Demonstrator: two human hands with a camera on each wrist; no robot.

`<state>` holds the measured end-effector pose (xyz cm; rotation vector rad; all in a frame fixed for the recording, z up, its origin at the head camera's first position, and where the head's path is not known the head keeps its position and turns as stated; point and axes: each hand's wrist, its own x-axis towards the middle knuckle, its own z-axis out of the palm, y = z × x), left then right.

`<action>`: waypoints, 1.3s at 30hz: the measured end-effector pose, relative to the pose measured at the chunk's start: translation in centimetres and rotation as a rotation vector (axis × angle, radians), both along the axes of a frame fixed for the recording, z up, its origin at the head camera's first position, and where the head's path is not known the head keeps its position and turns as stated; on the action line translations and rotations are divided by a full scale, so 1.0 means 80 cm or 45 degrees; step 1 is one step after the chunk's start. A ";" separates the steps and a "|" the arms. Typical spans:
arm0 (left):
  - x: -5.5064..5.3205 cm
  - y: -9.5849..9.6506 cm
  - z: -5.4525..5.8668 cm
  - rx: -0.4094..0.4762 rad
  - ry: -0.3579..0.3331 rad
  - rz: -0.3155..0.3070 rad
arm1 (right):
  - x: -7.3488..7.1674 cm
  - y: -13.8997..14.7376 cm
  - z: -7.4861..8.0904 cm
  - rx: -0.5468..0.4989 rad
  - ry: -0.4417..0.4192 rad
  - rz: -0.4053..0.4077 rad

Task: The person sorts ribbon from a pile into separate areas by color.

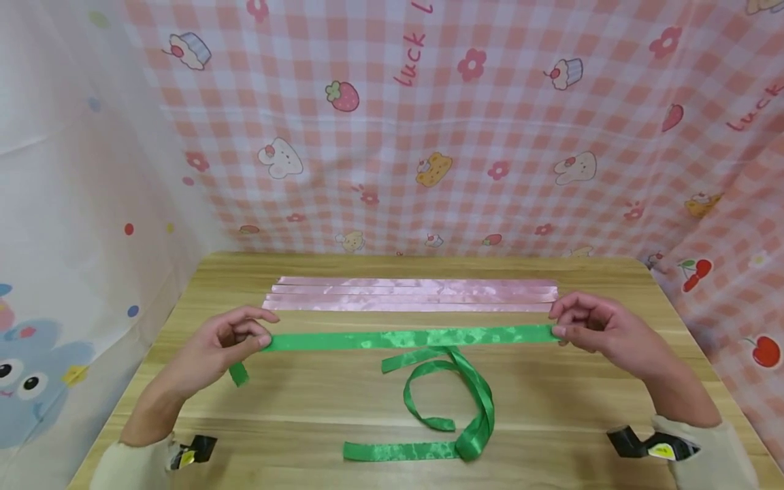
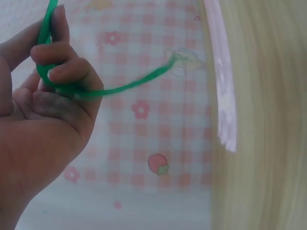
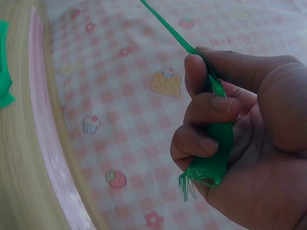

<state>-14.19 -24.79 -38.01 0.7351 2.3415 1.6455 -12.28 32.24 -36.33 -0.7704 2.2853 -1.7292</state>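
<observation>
fingers of my left hand (image 1: pixel 214 344) pinch a green ribbon (image 1: pixel 392 338) between thumb and forefinger, its short tail (image 1: pixel 239 373) hanging below them. from that pinch the ribbon runs off to my right, its long axis nearly level across me, drawn straight and, it seems, held off the counter (image 1: pixel 294 422). i judge that one relation matters most: it lies almost parallel to the pink strips (image 1: pixel 410 295), on my side of them, with its right end looking a little closer to them than its left. nearer me than the middle of the span, a green heap (image 1: pixel 480 401) curls on the counter. at the far right the fingers of my right hand (image 1: pixel 600 327) pinch the ribbon too, its frayed end (image 3: pixel 201 175) tucked by my palm. counting: one ribbon between two hands; pink strips side by side, four as i make it; one heap showing three loose ends, though i cannot tell how many lengths it holds.
</observation>
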 end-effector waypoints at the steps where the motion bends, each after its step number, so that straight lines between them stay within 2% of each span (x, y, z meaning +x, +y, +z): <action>1: -0.001 -0.002 -0.001 -0.001 -0.010 0.005 | 0.000 0.006 -0.002 0.002 0.002 -0.009; 6: -0.008 -0.011 -0.011 -0.019 -0.075 0.064 | -0.002 0.028 -0.014 -0.005 0.000 -0.028; 11: -0.015 -0.021 -0.024 0.018 -0.122 0.060 | -0.007 0.042 -0.026 -0.032 -0.007 -0.048; 16: -0.021 -0.028 -0.034 0.055 -0.185 0.090 | -0.009 0.053 -0.038 -0.029 -0.021 -0.133; 22: -0.027 -0.040 -0.046 0.103 -0.269 0.048 | -0.014 0.065 -0.057 -0.033 -0.048 -0.271; 30: -0.039 -0.042 -0.070 -0.032 -0.317 0.215 | -0.021 0.079 -0.086 -0.050 -0.114 -0.464; 36: -0.047 -0.043 -0.080 -0.020 -0.356 0.230 | -0.025 0.086 -0.099 -0.041 -0.183 -0.574; 39: -0.052 -0.043 -0.085 -0.040 -0.363 0.263 | -0.026 0.088 -0.104 -0.046 -0.215 -0.623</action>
